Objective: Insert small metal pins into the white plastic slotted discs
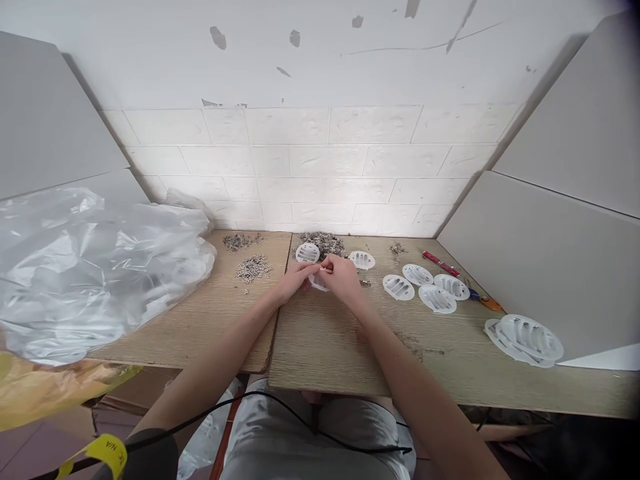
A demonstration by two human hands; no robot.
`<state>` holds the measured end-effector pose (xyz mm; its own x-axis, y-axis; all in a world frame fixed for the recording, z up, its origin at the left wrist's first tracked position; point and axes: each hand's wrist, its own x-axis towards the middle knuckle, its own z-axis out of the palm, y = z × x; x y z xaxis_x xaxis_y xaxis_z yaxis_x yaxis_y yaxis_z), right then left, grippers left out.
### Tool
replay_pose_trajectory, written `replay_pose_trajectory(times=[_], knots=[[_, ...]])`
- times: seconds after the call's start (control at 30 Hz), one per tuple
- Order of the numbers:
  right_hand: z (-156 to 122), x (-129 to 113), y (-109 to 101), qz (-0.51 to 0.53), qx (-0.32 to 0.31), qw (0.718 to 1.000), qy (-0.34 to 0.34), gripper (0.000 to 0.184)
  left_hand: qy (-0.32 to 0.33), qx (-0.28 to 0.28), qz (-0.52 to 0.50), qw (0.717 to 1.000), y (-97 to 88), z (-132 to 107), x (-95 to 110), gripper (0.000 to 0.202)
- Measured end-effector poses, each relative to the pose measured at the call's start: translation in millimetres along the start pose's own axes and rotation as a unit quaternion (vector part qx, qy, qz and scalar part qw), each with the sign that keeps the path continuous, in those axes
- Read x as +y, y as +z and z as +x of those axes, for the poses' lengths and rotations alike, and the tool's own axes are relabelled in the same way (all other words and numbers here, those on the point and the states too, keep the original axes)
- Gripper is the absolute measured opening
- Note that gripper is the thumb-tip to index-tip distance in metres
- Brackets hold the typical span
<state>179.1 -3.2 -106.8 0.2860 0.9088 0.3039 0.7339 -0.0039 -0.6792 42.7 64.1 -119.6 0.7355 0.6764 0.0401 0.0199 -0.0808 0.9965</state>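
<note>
The white, rounded, slotted plastic piece [319, 284] sits directly in front of me at the table [325, 347], low under my fingers and mostly covered by them. I judge it light and thin, fairly stiff with a little give at the rim, and perhaps slick; the rim looks the best place to take hold, since the narrow bars between the slots might bend or crack under hard pressure.

My left hand [295, 280] comes in from the side with its fingers bent around the near edge, thumb and fingertips close together. My right hand [344, 277] is curled, thumb and forefinger drawn in to meet the left fingertips above the piece. Whether anything small is pinched between them, I can't tell; my fingers hide it.

Just beyond my hands lies a heap of small grey metal-looking parts [327, 245], with a similar white slotted disc [307, 253] at its front and another white disc [362, 260] to the right. Farther right are a loose group of four more discs [399, 287], a narrow red object [441, 263], an orange-handled item [490, 303] and a stack of discs [531, 337]. On my left are two small piles of metal-looking bits [253, 267] and a large, crumpled clear plastic bag [100, 267].
</note>
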Motion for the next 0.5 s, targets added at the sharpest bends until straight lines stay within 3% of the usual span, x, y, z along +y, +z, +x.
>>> replay_pose_trajectory(times=[0.1,0.17,0.33,0.5], knots=[[2.4,6.1,1.0,0.044,0.021,0.999,-0.006,0.006,0.023,-0.098,-0.029,0.995,-6.4,-2.4,5.3,0.035],[3.4,8.4,2.5,0.063,0.03,0.998,-0.005,0.007,0.037,-0.118,-0.033,0.992,-8.9,-3.0,5.9,0.042],[5.5,12.3,8.4,0.091,0.042,0.995,0.012,0.014,0.036,-0.039,-0.039,0.998,-7.3,-1.4,-2.0,0.047],[7.9,15.3,6.0,0.133,0.04,0.988,0.062,0.019,0.04,-0.005,-0.152,0.988,-5.3,2.7,-8.8,0.044]])
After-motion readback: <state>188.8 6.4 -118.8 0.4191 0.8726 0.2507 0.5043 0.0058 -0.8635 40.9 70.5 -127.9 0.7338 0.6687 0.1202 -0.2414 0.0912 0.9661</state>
